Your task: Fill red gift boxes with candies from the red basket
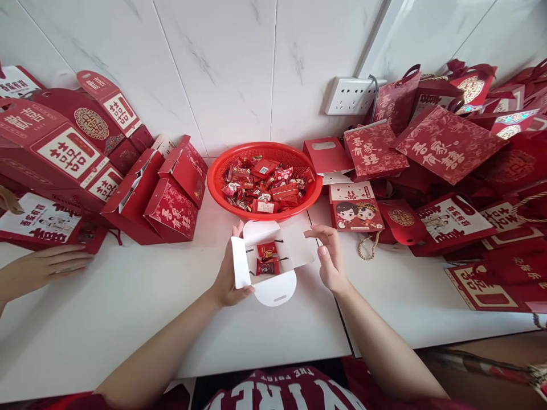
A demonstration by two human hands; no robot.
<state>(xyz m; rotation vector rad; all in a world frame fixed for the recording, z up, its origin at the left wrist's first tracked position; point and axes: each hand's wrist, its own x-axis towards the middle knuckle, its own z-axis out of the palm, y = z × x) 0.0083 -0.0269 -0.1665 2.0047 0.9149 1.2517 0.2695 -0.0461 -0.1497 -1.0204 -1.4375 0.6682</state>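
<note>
My left hand [228, 279] grips a small gift box [273, 289] by its left side. The box's white inner flaps are spread open, and two red-wrapped candies [267, 257] lie inside it. Just right of the box, my right hand [328, 256] hovers with its fingers loosely bent and apart, holding nothing. Directly behind the box stands a red plastic basket [212, 185] full of wrapped candies [273, 182], mostly red.
Red gift boxes [175, 208] stand in a group at the left, and many red boxes and bags [453, 142] pile up at the right. Another person's hand [43, 270] rests at the far left. A white power strip [352, 97] is against the tiled wall.
</note>
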